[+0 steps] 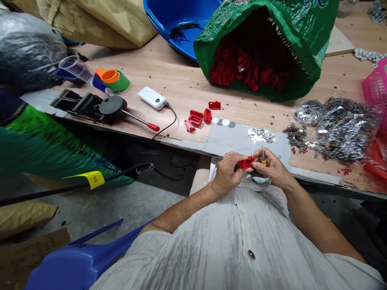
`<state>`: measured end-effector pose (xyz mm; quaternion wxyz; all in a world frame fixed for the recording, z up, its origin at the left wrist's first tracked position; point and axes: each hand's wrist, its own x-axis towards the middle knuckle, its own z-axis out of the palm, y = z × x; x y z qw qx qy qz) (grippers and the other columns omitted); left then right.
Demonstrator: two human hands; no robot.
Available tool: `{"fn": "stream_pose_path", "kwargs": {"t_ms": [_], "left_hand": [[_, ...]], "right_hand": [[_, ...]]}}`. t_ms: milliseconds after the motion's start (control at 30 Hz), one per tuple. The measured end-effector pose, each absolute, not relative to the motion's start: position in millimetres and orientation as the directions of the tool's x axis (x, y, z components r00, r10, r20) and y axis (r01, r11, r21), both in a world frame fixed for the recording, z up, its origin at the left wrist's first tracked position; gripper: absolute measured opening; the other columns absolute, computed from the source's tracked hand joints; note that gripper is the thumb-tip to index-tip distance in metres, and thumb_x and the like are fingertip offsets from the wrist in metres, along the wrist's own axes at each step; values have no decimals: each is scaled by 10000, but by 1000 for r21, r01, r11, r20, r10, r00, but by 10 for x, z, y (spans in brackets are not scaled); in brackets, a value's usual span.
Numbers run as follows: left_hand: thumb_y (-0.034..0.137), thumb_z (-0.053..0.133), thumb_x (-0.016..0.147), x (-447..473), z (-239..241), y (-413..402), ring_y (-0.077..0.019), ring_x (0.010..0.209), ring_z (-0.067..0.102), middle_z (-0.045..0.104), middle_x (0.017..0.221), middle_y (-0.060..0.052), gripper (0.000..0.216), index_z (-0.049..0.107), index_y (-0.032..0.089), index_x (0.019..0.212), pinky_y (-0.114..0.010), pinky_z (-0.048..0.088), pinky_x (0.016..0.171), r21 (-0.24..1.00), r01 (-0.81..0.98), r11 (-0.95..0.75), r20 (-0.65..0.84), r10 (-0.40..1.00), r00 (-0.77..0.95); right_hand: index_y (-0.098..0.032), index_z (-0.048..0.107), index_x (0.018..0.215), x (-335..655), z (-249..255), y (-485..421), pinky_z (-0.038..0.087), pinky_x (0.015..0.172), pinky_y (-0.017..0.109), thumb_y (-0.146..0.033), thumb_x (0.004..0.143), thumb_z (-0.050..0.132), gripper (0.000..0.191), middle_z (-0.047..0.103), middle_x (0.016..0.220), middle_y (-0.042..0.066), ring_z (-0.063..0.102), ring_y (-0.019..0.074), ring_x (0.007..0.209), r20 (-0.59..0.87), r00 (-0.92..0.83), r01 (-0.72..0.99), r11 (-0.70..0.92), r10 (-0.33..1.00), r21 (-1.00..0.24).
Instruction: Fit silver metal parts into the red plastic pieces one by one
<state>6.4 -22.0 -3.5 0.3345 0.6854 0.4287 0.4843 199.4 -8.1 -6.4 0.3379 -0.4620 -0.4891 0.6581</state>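
My left hand (pixel 227 173) is closed around a small red plastic part (pixel 246 162), held just in front of the table edge. My right hand (pixel 270 168) pinches a thin metal tool with a yellow handle (pixel 263 158), its tip pointing up, right beside the red part. Both hands touch at the part. A few more red plastic parts (pixel 198 117) lie on the wooden table (pixel 169 80) beyond my hands. A grey sheet (pixel 238 141) at the table edge carries a small heap of shiny metal bits (pixel 261 135).
A green sack (pixel 290 36) full of red parts lies open at the back. Bags of metal pieces (pixel 344 127) sit right, a pink basket (pixel 376 86) beyond. A blue basin (pixel 175 20), white power bank (pixel 152 98), black press with red-tipped lever (pixel 111 106) and coloured cups (pixel 110 78) stand left.
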Motion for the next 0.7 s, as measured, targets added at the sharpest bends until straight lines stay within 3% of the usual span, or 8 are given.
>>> {"fn": "stream_pose_path", "kwargs": {"t_ms": [200, 500, 700], "left_hand": [[333, 743, 822, 66, -74, -242, -213, 905, 675, 736, 928, -67, 253, 692, 220, 1043, -359, 504, 860, 879, 230, -417, 384, 906, 178], [338, 771, 799, 49, -91, -282, -216, 928, 679, 740, 958, -74, 277, 699, 218, 1039, -361, 514, 870, 913, 162, -374, 346, 921, 179], [379, 816, 748, 61, -202, -283, -230, 1063, 664, 748, 991, -65, 327, 698, 218, 1007, -405, 485, 1003, 955, -7, -295, 292, 941, 173]], "right_hand": [[-237, 502, 1012, 1969, -123, -117, 321, 495, 214, -466, 841, 710, 353, 472, 808, -41, 388, 79, 587, -277, -349, 20, -288, 895, -957], [-241, 489, 1051, 2001, -80, -150, 254, 469, 195, -459, 806, 749, 418, 487, 817, -46, 389, 62, 570, -374, -409, -51, -430, 832, -901], [-247, 493, 999, 2014, -91, -181, 283, 487, 205, -432, 727, 816, 461, 488, 768, -55, 421, 77, 568, -388, -459, -173, -509, 799, -843]]}}
